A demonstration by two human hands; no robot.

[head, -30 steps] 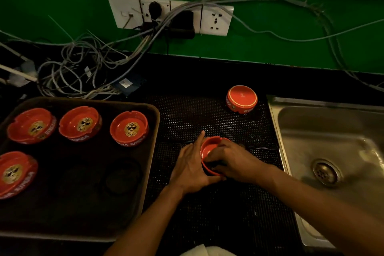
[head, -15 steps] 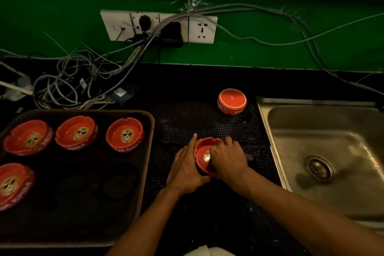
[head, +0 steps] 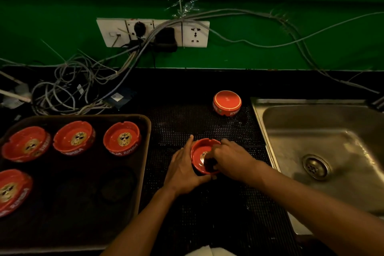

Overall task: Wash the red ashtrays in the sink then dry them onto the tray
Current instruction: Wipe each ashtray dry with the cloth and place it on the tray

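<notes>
My left hand (head: 182, 169) cups the left side of a red ashtray (head: 200, 155), tilted on the black mat between tray and sink. My right hand (head: 232, 160) has its fingertips pressed into the bowl on a small dark thing, seemingly a cloth (head: 209, 165). Another red ashtray (head: 227, 103) lies upside down on the mat further back, near the sink's corner. Several red ashtrays stand upright on the dark tray (head: 145, 151) at left: three in a row (head: 122, 138) and one at the left edge (head: 12, 191).
The steel sink (head: 332, 141) with its drain (head: 315, 166) lies right of the mat (head: 207, 214). A tangle of cables (head: 72, 87) runs from wall sockets (head: 153, 32) down behind the tray. White cloth or paper (head: 207, 252) shows at the bottom edge.
My right hand has shifted from covering the held ashtray's rim to working its fingers inside the bowl. The ashtray stays in my left hand at the same spot.
</notes>
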